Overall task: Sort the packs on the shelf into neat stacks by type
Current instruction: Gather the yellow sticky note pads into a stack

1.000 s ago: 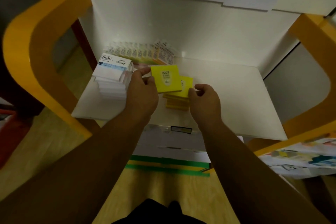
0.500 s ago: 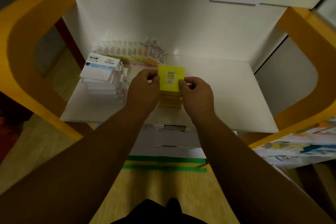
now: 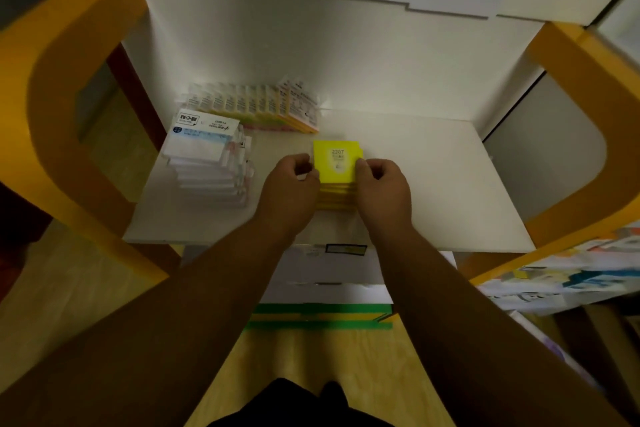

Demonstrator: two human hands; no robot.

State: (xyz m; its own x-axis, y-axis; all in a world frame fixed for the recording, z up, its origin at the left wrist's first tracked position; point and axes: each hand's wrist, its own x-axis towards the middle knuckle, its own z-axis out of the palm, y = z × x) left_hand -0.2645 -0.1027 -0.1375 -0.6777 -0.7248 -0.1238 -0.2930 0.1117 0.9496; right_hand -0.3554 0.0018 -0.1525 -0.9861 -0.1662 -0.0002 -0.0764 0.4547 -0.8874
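Pinching the yellow stack [image 3: 337,168] near the shelf [image 3: 436,184] front edge, left hand [image 3: 289,192] and right hand [image 3: 384,192] curl round its sides

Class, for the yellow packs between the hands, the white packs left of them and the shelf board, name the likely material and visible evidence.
Yellow packs: probably paper pads, matte; flat colour, thin layered edges.
White packs: likely paper in clear plastic wrap; shiny edges, printed labels.
Shelf board: white laminate or painted board, unclear; even sheen, thin edge.

left hand [image 3: 289,192]: fingers curled, pinching yellow pack [image 3: 335,163] at 9 o'clock edge | right hand [image 3: 384,191]: curled, pinching 3 o'clock edge | forearms converge toward 12 o'clock
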